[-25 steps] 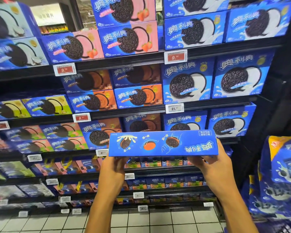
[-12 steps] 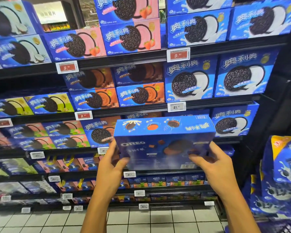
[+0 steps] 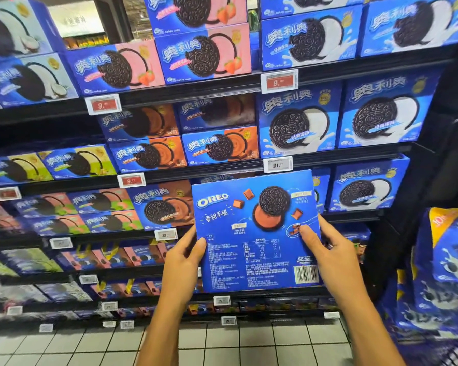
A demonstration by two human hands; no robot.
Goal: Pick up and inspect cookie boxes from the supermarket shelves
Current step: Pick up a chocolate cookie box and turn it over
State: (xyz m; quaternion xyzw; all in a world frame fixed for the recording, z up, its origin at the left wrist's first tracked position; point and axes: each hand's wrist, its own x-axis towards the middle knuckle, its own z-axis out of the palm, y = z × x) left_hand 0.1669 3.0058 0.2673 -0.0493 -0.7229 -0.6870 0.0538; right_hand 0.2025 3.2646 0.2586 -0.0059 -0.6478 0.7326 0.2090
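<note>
I hold a blue Oreo cookie box [image 3: 254, 233] upright in front of the shelves, its back panel facing me with a chocolate-cream cookie picture, nutrition text and a barcode at the lower right. My left hand [image 3: 183, 262] grips the box's left edge, thumb on the panel. My right hand [image 3: 331, 257] grips the right edge, thumb pressed on the panel near the cookie picture. Behind the box, the black shelves [image 3: 222, 170] carry rows of more Oreo boxes in pink, orange, green and white-cream versions.
Price tags [image 3: 278, 81] hang along the shelf edges. A display of blue cookie bags [image 3: 444, 260] stands at the right, close to my right forearm. White floor tiles [image 3: 249, 342] show below the lowest shelf.
The box has turned from its narrow side facing me to its full back panel facing me, upright. Both hands kept their grip on its ends and shifted with the turn.
</note>
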